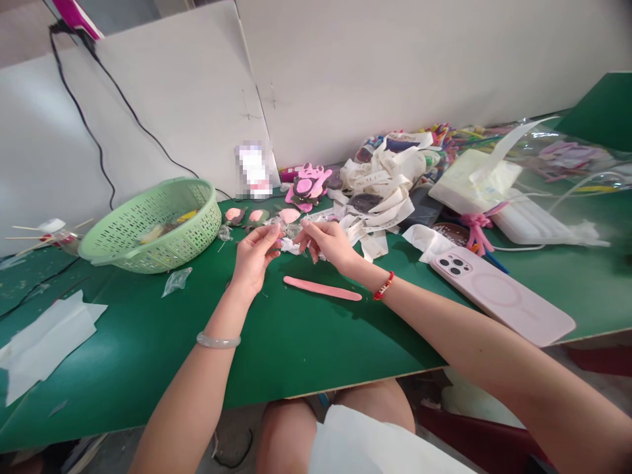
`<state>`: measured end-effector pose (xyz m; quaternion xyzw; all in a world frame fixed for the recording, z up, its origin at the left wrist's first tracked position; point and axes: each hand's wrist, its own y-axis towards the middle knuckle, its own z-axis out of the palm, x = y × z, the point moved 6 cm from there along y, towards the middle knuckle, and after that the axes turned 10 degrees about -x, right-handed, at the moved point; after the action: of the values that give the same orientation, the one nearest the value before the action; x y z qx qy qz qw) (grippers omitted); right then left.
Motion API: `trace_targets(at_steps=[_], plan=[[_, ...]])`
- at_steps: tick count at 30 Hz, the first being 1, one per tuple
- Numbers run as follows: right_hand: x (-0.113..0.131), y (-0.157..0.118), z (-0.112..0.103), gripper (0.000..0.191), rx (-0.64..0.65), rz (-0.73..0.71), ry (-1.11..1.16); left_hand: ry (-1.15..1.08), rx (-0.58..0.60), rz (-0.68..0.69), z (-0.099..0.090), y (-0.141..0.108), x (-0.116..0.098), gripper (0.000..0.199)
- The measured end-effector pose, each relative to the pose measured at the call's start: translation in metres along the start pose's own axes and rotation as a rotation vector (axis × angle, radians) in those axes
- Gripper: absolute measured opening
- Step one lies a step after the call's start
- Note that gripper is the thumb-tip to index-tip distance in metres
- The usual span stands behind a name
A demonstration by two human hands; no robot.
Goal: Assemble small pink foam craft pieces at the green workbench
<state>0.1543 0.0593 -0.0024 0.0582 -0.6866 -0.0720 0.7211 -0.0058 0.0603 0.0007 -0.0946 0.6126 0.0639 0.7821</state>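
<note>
My left hand (255,258) is closed in a pinch above the green table (296,349); what its fingertips hold is too small to make out. Close beside it on the right, my right hand (330,245) is also pinched, its fingertips near those of the left. Below the hands a flat pink strip (322,289) with rounded ends lies on the table. Just behind them are pink lumps (289,215), crumpled clear plastic and a pink and black bow-like piece (309,187).
A green basket (153,227) stands at the left, with white paper (54,339) in front of it. Tangled cream ribbons (382,181) lie behind the right hand. A pink phone (503,293) rests near the right front edge. White wall panels stand at the back.
</note>
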Motion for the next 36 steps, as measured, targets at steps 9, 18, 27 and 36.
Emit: trace_targets(at_steps=[9, 18, 27, 36], plan=[[0.002, -0.001, 0.0, 0.052, -0.004, 0.015, -0.019, -0.045, 0.031, -0.011, 0.004, -0.001, 0.0, 0.045], [0.003, -0.002, 0.0, 0.051, -0.01, 0.03, -0.032, -0.011, 0.045, -0.006, 0.004, -0.001, -0.001, 0.046], [0.011, -0.005, -0.001, 0.055, -0.013, -0.041, -0.079, -0.051, 0.022, -0.017, 0.0, 0.001, 0.0, 0.043], [0.019, -0.01, 0.003, 0.055, 0.044, -0.248, -0.359, -0.068, -0.011, -0.047, 0.0, 0.003, 0.002, 0.04]])
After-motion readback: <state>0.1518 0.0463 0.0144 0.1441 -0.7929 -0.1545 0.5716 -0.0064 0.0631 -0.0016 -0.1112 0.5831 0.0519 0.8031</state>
